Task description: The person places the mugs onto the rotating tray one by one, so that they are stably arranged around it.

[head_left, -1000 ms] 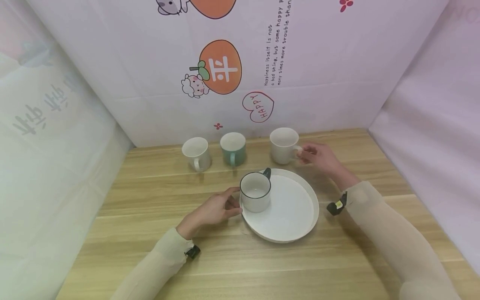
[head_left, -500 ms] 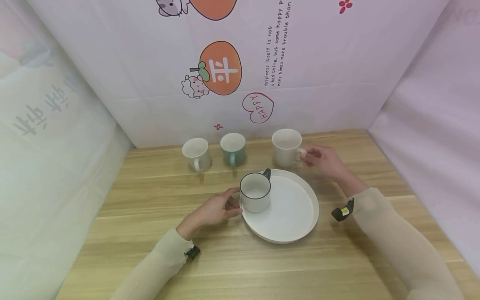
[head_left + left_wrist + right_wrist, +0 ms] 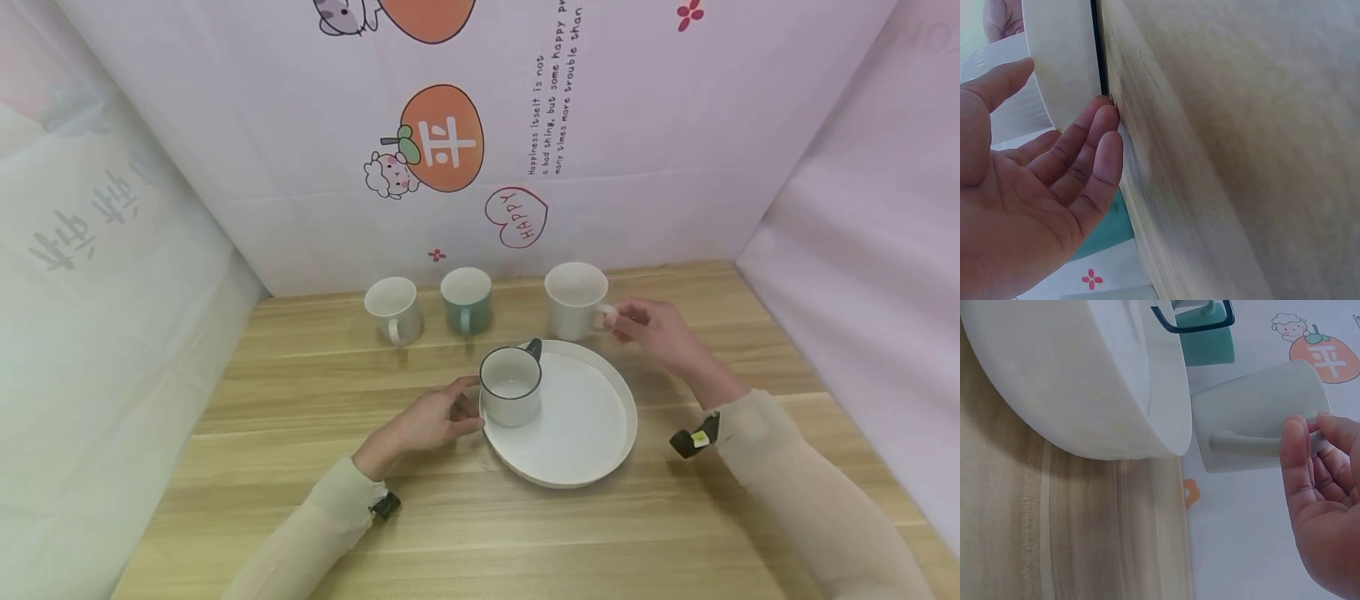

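My right hand [image 3: 655, 332] pinches the handle [image 3: 1244, 445] of a plain white mug [image 3: 574, 302] between thumb and fingers. This mug is upright behind the round white tray [image 3: 581, 425]; whether its base touches the table cannot be told. A white mug with a dark rim and dark handle [image 3: 512, 387] stands inside the tray at its left side. At the tray's left edge rests my left hand [image 3: 426, 419], thumb and fingertips touching the outer wall, fingers loosely bent, as the left wrist view shows [image 3: 1029, 187]. Neither the tray nor the dark-rimmed mug is gripped.
Farther back on the wooden table [image 3: 315, 442] stand a teal mug [image 3: 467, 302] and another white mug [image 3: 394, 312], handles facing me. White printed cloth [image 3: 637, 167] hangs behind the table, with more cloth on both sides.
My right hand has drawn the plain white mug slightly right and toward me, nearer the tray's back rim. The left hand, tray and other mugs have stayed in place.
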Demonstrator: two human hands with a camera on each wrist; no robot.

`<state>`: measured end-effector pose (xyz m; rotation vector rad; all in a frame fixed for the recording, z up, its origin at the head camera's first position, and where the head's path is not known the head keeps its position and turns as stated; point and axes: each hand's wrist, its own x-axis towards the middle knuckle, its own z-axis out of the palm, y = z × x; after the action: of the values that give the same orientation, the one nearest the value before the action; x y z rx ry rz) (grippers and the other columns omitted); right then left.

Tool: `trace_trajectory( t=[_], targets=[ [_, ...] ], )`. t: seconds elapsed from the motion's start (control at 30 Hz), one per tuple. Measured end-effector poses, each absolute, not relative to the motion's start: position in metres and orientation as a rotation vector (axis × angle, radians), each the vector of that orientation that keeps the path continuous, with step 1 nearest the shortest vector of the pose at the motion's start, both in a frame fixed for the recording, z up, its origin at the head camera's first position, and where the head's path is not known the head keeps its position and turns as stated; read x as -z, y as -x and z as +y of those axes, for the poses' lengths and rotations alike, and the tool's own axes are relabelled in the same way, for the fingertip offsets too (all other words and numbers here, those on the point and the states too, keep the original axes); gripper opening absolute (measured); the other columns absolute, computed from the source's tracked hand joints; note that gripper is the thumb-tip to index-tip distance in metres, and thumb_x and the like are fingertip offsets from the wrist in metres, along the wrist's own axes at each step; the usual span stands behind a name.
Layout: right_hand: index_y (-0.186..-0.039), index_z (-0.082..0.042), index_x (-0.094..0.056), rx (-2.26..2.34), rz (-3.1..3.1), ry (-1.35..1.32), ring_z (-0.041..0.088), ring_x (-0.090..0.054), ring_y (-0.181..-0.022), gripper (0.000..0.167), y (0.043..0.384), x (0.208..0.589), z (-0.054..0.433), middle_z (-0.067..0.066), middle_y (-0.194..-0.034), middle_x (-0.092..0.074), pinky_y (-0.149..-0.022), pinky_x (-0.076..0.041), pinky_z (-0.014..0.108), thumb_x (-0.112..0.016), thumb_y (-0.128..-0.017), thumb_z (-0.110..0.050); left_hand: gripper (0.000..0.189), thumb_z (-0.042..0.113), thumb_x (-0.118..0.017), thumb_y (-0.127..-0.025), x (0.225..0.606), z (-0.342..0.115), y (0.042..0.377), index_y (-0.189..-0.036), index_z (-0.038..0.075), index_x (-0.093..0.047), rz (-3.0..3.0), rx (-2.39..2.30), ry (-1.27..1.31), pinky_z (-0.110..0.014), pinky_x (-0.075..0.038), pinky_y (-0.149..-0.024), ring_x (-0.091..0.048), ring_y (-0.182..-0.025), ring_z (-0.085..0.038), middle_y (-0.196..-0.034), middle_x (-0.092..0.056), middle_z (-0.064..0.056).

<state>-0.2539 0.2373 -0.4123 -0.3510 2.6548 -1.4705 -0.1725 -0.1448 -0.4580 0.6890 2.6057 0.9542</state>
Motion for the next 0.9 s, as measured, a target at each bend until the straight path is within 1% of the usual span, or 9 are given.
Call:
trace_trajectory(
  t=[0.03,0.27,0.37,0.47,0.6,0.63,0.7,0.87,0.9],
  targets=[
    [-0.114,-0.006,-0.068,1.471,2.653,0.350,0.010,-0.069,-0.083,0.036,0.252,0.411,0.237,-0.003,-0.088,-0.071,-0.081,-0.056,0.027,-0.062,-0.099,-0.039,0.065,0.032,-0.068,-0.096,0.458,-0.145,0.172,-0.151,0.014,-0.038,2.606,-0.954,-0.688,-0.033,-0.056,-0.089,-0.069,-0.096,-0.012,-0.104,-0.072,-0.001],
    [-0.115,-0.004,-0.067,1.479,2.642,0.382,0.014,-0.069,-0.089,0.034,0.242,0.409,0.240,0.001,-0.095,-0.073,-0.080,-0.058,0.023,-0.061,-0.100,-0.034,0.065,0.032,-0.067,-0.096,0.455,-0.144,0.170,-0.151,0.013,-0.037,2.610,-0.938,-0.696,-0.035,-0.056,-0.092,-0.069,-0.098,-0.014,-0.106,-0.073,-0.002],
    [-0.115,-0.005,-0.068,1.460,2.655,0.369,0.014,-0.069,-0.089,0.035,0.238,0.409,0.242,0.001,-0.095,-0.073,-0.080,-0.057,0.022,-0.060,-0.100,-0.037,0.065,0.032,-0.067,-0.096,0.454,-0.144,0.170,-0.151,0.013,-0.037,2.613,-0.930,-0.695,-0.035,-0.056,-0.092,-0.069,-0.098,-0.014,-0.106,-0.073,-0.003],
    [-0.115,-0.006,-0.068,1.432,2.673,0.358,0.017,-0.070,-0.091,0.039,0.235,0.410,0.243,0.007,-0.097,-0.074,-0.081,-0.057,0.025,-0.060,-0.099,-0.041,0.065,0.032,-0.067,-0.096,0.454,-0.144,0.170,-0.151,0.013,-0.037,2.617,-0.931,-0.694,-0.035,-0.055,-0.091,-0.069,-0.098,-0.014,-0.106,-0.073,-0.004],
    [-0.119,-0.006,-0.067,1.399,2.674,0.350,0.024,-0.070,-0.096,0.045,0.231,0.410,0.244,0.017,-0.108,-0.073,-0.084,-0.057,0.028,-0.058,-0.099,-0.046,0.065,0.032,-0.067,-0.096,0.455,-0.144,0.170,-0.151,0.013,-0.037,2.621,-0.927,-0.688,-0.035,-0.055,-0.092,-0.069,-0.098,-0.014,-0.105,-0.073,-0.004],
    [-0.119,-0.006,-0.066,1.393,2.671,0.349,0.026,-0.070,-0.097,0.046,0.230,0.410,0.244,0.017,-0.110,-0.073,-0.085,-0.057,0.029,-0.058,-0.099,-0.047,0.066,0.032,-0.067,-0.096,0.455,-0.144,0.170,-0.151,0.013,-0.037,2.621,-0.927,-0.687,-0.035,-0.055,-0.092,-0.069,-0.098,-0.014,-0.106,-0.073,-0.004],
    [-0.119,-0.007,-0.066,1.375,2.672,0.344,0.025,-0.069,-0.097,0.047,0.227,0.409,0.244,0.017,-0.111,-0.072,-0.085,-0.056,0.030,-0.057,-0.099,-0.048,0.066,0.032,-0.067,-0.096,0.454,-0.144,0.170,-0.151,0.013,-0.037,2.618,-0.931,-0.685,-0.036,-0.055,-0.092,-0.069,-0.098,-0.015,-0.106,-0.073,-0.004],
    [-0.117,-0.012,-0.068,1.327,2.686,0.322,0.016,-0.068,-0.090,0.044,0.220,0.410,0.244,0.013,-0.103,-0.074,-0.086,-0.051,0.034,-0.058,-0.098,-0.050,0.066,0.032,-0.067,-0.096,0.454,-0.144,0.170,-0.151,0.012,-0.037,2.616,-0.931,-0.684,-0.036,-0.055,-0.092,-0.069,-0.099,-0.015,-0.106,-0.073,-0.005],
    [-0.117,-0.012,-0.068,1.333,2.681,0.326,0.015,-0.068,-0.089,0.043,0.218,0.410,0.243,0.012,-0.103,-0.074,-0.086,-0.052,0.033,-0.058,-0.098,-0.050,0.066,0.032,-0.067,-0.096,0.454,-0.144,0.170,-0.151,0.012,-0.037,2.617,-0.929,-0.686,-0.036,-0.055,-0.092,-0.069,-0.099,-0.015,-0.106,-0.073,-0.005]
  ],
)
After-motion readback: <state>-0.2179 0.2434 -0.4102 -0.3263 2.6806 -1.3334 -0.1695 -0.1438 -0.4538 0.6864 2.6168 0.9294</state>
